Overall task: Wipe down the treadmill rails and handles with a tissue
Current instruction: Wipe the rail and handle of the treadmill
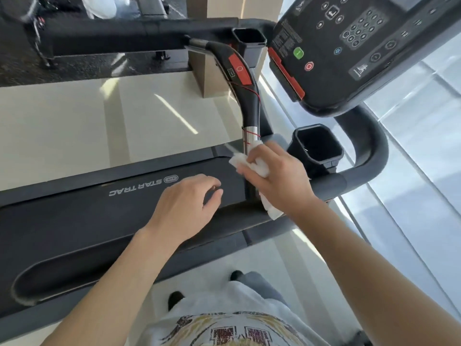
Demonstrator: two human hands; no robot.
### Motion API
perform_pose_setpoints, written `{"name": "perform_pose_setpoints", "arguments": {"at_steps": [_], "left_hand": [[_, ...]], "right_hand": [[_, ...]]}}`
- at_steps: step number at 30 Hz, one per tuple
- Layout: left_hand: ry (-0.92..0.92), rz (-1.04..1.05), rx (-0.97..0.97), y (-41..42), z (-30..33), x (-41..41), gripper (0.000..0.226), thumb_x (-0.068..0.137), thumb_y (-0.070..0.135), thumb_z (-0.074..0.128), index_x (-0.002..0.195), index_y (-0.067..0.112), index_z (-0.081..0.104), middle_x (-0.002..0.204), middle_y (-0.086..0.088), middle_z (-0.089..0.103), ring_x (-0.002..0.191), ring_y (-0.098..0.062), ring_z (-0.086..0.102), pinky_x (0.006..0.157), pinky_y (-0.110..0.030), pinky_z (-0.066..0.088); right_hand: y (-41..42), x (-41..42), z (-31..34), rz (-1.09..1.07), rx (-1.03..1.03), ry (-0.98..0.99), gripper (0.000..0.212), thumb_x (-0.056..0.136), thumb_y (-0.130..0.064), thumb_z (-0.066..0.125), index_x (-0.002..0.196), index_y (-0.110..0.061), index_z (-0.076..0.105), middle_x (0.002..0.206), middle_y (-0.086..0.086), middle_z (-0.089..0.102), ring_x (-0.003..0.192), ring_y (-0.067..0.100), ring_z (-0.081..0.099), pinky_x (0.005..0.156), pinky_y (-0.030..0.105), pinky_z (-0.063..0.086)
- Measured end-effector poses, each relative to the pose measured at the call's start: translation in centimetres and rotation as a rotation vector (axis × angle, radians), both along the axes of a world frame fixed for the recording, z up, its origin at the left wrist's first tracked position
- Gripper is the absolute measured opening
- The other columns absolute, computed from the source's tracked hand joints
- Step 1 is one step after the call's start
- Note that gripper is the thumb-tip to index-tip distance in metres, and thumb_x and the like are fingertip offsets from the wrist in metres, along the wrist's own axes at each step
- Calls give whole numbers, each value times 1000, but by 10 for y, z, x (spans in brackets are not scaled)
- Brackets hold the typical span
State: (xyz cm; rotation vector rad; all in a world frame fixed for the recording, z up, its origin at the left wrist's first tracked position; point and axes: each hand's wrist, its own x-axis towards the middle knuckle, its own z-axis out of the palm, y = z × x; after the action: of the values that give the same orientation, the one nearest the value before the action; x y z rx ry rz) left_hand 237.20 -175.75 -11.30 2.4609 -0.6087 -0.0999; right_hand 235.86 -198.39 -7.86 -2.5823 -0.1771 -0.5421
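The right hand (279,181) grips the tissue (252,166) round the handle (250,113); the left hand (187,203) hovers loosely curled, empty; the tissue may snag the red cord (250,136).

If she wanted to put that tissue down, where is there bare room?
Free: the dark belt left of the left hand, and both cup holders look empty. Crowded: the handlebar, where the right hand grips the tissue.
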Motion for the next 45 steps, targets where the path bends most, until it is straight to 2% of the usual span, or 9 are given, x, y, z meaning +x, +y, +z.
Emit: {"name": "perform_pose_setpoints", "arguments": {"at_steps": [5,11,17,24,28,33,35,38,45], "left_hand": [[-6,2,-40,-24,-4,31,32,104,36,57,134,28,67,122,14,70,111,-13,66,90,-41,58],[51,85,-13,-31,-19,43,33,103,27,57,136,26,65,125,13,67,111,-14,65,87,-37,55],[32,110,-30,-56,-11,68,35,104,26,56,139,25,63,129,13,66,115,-11,63,86,-31,51],[113,188,-90,-54,-28,85,24,101,17,57,120,26,69,105,17,66,90,-9,64,77,-29,51],[81,224,-107,-52,-27,87,22,99,16,57,116,25,69,101,16,66,83,-9,62,73,-28,47],[57,214,-138,-54,-24,85,23,99,15,58,116,24,69,102,15,67,84,-11,63,76,-34,53],[48,185,-143,-56,-23,83,23,99,15,58,117,24,69,102,16,66,84,-11,62,77,-35,54],[48,170,-150,-57,-23,82,22,98,13,58,114,24,69,101,16,66,83,-12,61,77,-36,54],[13,209,-203,-65,-5,89,27,97,14,58,119,22,71,101,14,68,81,-11,64,80,-37,57]], "right_hand": [[-17,25,5,65,-29,72,25,97,-41,71,105,-18,64,97,-7,55,71,16,54,59,34,49],[-43,58,-37,310,-337,122,21,102,-30,66,116,-14,65,106,6,56,87,28,60,68,42,54],[-52,141,-30,215,-234,-58,31,102,-39,64,111,-11,70,98,10,55,69,25,55,53,36,50],[-51,170,-29,108,-161,-86,32,102,-42,63,106,-12,72,99,10,54,66,26,54,53,37,50],[-46,122,-39,326,-323,-117,27,100,-38,67,102,-12,74,88,10,55,67,26,53,49,32,40],[-58,79,-40,686,-494,-197,14,102,-26,68,113,-21,61,103,2,49,69,22,49,60,30,42],[-61,84,-38,724,-554,-228,11,102,-29,69,106,-18,68,97,3,55,68,22,50,60,31,43],[-69,117,-35,618,-561,-242,22,103,-31,69,103,-11,75,86,9,57,69,27,54,60,38,46],[-62,188,-14,184,-355,-146,27,105,-30,58,114,-6,65,101,17,55,83,35,52,70,53,49]]}}
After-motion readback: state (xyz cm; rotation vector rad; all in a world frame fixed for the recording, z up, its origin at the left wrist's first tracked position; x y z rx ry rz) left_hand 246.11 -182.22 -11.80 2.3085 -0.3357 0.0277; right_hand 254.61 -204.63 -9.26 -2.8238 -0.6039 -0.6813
